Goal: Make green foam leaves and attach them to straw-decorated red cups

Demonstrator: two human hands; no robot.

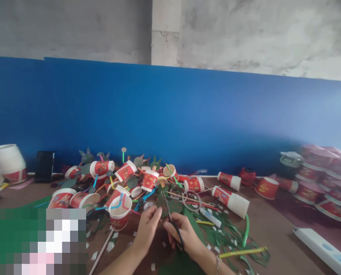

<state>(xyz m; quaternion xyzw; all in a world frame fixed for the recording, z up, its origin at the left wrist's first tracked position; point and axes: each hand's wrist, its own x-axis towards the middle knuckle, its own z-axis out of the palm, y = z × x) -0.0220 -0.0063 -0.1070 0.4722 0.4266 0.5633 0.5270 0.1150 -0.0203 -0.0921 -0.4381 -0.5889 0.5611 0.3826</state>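
My right hand (pixel 183 233) is closed around the black handles of a pair of scissors (pixel 170 214). The blades point away from me and lie against dark green paper (pixel 161 202). Just to their left my left hand (pixel 149 227) has its thumb and fingers pressed together. What it pinches is too small and blurred to tell. Left of that hand, a red and white paper cup (pixel 119 217) stands upright with coloured straws in it. Beyond my hands, a heap of red paper cups (pixel 126 170) carries bent straws and dark round cutouts.
Green paper scraps (pixel 227 233) and white bits litter the right side, with a glue tube (pixel 210 217), a tape roll (pixel 191 201) and nested cups (pixel 230 200). A white power strip (pixel 325 248) lies far right, below stacked cups (pixel 310 191). A blue partition (pixel 170 114) borders the back.
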